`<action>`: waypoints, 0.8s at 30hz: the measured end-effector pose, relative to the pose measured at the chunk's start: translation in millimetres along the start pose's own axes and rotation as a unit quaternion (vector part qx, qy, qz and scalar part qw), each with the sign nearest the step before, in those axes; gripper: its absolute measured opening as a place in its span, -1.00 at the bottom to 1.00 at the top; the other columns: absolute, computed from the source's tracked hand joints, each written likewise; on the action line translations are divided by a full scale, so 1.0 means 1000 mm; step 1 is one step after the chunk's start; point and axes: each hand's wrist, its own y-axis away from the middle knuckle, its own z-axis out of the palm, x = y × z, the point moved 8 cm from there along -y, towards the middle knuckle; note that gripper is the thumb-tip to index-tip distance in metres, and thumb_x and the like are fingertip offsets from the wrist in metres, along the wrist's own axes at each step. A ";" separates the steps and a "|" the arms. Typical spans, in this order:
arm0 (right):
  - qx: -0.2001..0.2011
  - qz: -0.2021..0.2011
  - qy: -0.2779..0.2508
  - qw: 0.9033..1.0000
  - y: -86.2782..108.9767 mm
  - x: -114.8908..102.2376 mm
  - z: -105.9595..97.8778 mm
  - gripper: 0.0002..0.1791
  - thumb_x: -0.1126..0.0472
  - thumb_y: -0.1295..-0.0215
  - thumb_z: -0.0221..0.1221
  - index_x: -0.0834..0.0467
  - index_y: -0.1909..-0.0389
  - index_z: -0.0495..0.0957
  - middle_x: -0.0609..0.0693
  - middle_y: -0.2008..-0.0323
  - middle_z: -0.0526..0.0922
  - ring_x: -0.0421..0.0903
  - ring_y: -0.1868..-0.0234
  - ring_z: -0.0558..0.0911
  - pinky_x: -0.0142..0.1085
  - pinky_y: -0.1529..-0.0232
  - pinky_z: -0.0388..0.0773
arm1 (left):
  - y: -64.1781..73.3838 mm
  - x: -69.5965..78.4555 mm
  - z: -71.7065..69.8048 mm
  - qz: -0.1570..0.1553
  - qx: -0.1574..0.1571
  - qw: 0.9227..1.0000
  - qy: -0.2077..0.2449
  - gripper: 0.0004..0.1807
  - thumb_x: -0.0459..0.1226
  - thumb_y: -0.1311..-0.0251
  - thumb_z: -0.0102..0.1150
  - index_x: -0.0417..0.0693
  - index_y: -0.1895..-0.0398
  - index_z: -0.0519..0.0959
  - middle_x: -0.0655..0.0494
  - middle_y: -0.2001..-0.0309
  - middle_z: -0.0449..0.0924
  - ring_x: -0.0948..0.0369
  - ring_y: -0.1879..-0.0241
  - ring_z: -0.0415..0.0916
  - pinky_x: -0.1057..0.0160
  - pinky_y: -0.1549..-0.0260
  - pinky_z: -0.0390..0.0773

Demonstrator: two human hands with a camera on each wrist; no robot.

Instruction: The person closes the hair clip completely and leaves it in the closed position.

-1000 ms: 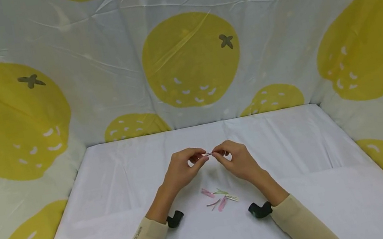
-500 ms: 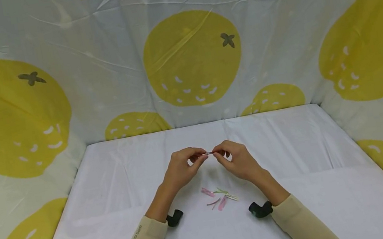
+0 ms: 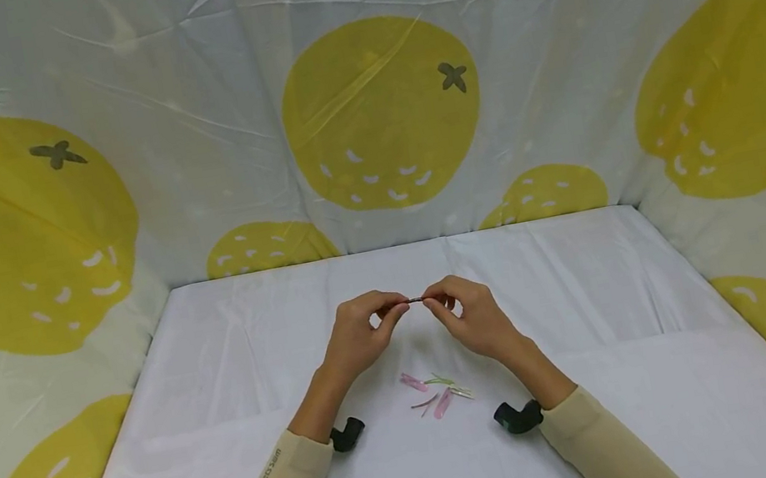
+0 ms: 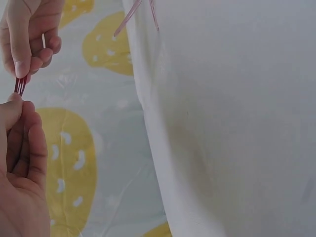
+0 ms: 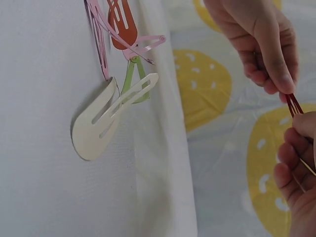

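Observation:
Over the table, a dark red snap hair clip (image 3: pixel 414 300) spans the narrow gap between both hands. My left hand (image 3: pixel 359 334) pinches one end with thumb and fingertips. The other end sits between the thumb and fingertips of my right hand (image 3: pixel 470 316). In the left wrist view the red clip (image 4: pixel 20 87) shows slim parallel strips, its ends hidden by fingertips. Below the hands lies a loose group of snap hair clips, among them a pink clip (image 3: pixel 413 383), a cream clip (image 5: pixel 91 131), a green clip (image 5: pixel 127 81) and an orange-red clip (image 5: pixel 129 40).
White cloth covers the table (image 3: pixel 238 466). Behind it and at both sides hangs a pale curtain (image 3: pixel 220 131) with yellow fruit prints. A black camera mount (image 3: pixel 349 435) is on the left wrist, another black mount (image 3: pixel 518 418) on the right.
A second ago the held clip showed two slightly parted strands; now it appears as one thin bar. The fingertips are a little farther apart. The clips on the table have stayed put.

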 end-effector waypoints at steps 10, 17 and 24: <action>0.017 0.002 -0.008 1.000 -0.001 -0.001 0.000 -0.92 0.27 -0.38 0.32 0.13 0.15 0.68 -0.07 0.32 0.69 -0.22 0.35 0.57 -0.38 0.31 0.57 | 0.002 -0.002 -0.004 0.007 0.038 0.999 0.011 -0.92 -0.25 -0.30 0.40 -0.02 0.21 0.78 0.19 0.30 0.78 0.34 0.39 0.61 0.35 0.35 0.65; 0.022 0.015 -0.036 0.999 -0.002 -0.003 -0.001 -0.91 0.27 -0.39 0.31 0.13 0.13 0.67 -0.07 0.32 0.69 -0.20 0.32 0.60 -0.22 0.25 0.65 | -0.001 -0.003 -0.005 -0.032 0.033 0.998 0.049 -0.92 -0.25 -0.31 0.37 -0.01 0.20 0.78 0.18 0.29 0.78 0.30 0.33 0.68 0.32 0.28 0.68; 0.018 0.028 -0.060 0.998 -0.002 -0.005 -0.003 -0.92 0.27 -0.42 0.29 0.11 0.12 0.66 -0.06 0.29 0.70 -0.20 0.28 0.62 -0.24 0.18 0.63 | -0.002 -0.001 -0.004 -0.048 0.023 0.996 0.076 -0.91 -0.25 -0.32 0.34 0.00 0.19 0.77 0.17 0.29 0.77 0.26 0.32 0.67 0.29 0.24 0.68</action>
